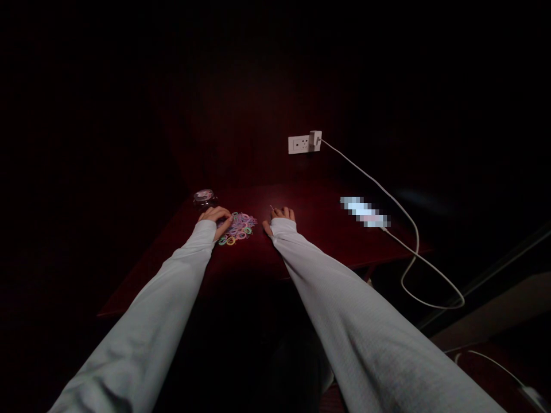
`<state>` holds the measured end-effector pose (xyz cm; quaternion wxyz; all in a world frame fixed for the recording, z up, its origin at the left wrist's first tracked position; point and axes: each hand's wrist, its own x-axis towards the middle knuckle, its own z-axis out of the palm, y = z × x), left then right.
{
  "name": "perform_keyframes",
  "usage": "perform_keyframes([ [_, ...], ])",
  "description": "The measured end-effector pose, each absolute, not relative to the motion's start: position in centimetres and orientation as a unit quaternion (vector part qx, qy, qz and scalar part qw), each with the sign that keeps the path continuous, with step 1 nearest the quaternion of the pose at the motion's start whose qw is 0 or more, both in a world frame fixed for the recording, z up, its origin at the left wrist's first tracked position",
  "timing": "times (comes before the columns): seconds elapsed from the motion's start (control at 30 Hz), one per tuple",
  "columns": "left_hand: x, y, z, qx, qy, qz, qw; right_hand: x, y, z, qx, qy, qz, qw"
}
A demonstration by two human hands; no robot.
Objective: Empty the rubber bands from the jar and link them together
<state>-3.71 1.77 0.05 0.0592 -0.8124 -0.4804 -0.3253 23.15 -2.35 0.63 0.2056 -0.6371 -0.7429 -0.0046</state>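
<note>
"Many coloured bands (239, 229), loosely heaped on the bench (318, 232). What could go wrong?"
"A careless sweep by the left hand (214, 216), curved at the heap's edge, might scatter them."
"Is it pinching one?"
"Can't tell; nor with the right hand (283, 214), nearby."

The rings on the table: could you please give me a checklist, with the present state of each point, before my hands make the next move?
1. Left hand at the rings: ok, at the left edge of the pile.
2. Right hand apart from the pile: ok, to its right.
3. Grip of the left fingers on a ring: cannot tell, too small.
4. Jar apart from the pile: ok, beyond the left hand.
5. Cable away from both hands: ok.
6. Good light: not ok, the scene is dark.
</note>
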Motion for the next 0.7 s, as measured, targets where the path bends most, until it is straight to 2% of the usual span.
perform_keyframes([
  [0.7, -2.5, -0.4, 0.8, -0.807, -0.482, -0.334, 0.068, 23.2, -2.6, 0.6, -0.633, -0.746, 0.006, 0.205],
])
